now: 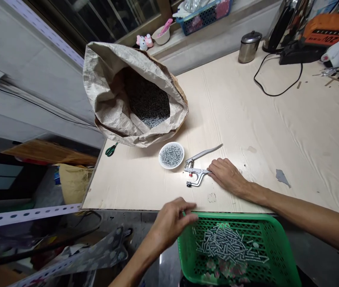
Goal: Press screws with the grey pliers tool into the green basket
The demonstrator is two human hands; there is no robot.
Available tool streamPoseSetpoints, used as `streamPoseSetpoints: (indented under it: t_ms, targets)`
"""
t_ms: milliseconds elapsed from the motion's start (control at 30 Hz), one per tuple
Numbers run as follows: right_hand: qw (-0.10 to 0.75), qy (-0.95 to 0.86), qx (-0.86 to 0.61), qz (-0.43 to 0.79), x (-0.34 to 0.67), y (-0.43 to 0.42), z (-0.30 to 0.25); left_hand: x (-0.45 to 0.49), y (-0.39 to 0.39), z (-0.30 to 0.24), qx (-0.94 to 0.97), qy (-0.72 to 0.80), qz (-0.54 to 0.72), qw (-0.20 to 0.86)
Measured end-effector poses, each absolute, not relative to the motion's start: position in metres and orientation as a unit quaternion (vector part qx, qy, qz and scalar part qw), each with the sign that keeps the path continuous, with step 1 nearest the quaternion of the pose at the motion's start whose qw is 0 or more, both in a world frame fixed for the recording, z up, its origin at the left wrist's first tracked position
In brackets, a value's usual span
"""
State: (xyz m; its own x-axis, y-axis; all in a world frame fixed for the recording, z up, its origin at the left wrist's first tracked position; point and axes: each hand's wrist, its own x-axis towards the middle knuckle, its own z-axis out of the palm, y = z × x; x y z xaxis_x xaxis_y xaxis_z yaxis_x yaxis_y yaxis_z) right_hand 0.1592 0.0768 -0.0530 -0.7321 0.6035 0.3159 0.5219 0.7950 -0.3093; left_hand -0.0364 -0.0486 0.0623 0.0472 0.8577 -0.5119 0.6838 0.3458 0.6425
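Note:
My right hand (226, 175) is closed around one handle of the silver hand-press pliers (198, 172), which lie on the table with the other handle spread away. A spring and a red part show near their jaw. At the table's front edge, my left hand (177, 218) hovers by the left rim of a green basket (284, 251), thumb and fingers apart, nothing visible between them. Inside that basket lies a heap of small ridged silver metal pieces (224, 243). A white bowl (171, 166) of similar small pieces stands left of the pliers.
A large woven sack (106, 107) gapes open at the back left, with dark and silver pieces inside. Green-handled scissors (111, 150) lie at the table's left edge. Farther back are a lidded metal canister (249, 47), a black cable (277, 95) and an orange box (326, 30).

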Motion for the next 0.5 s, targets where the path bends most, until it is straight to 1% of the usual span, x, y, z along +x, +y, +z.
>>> streamPoseSetpoints:
  t_ms: [133,200,300,500]
  targets:
    - [0.222,-0.922,-0.304,0.093,0.157,0.077,-0.057,-0.064,-0.010,0.048,0.599,0.769,0.156,0.156]
    - [0.227,-0.921,-0.304,0.091,0.156,0.077,-0.058,-0.079,0.014,0.040,0.619,0.766,0.156,0.069]
    - [0.233,-0.919,-0.305,0.088,0.156,0.077,-0.058,-0.090,0.040,0.030,0.668,0.736,0.108,0.010]
    - [0.241,-0.918,-0.304,0.078,0.154,0.076,-0.059,-0.082,0.059,0.022,0.697,0.715,0.054,-0.022]
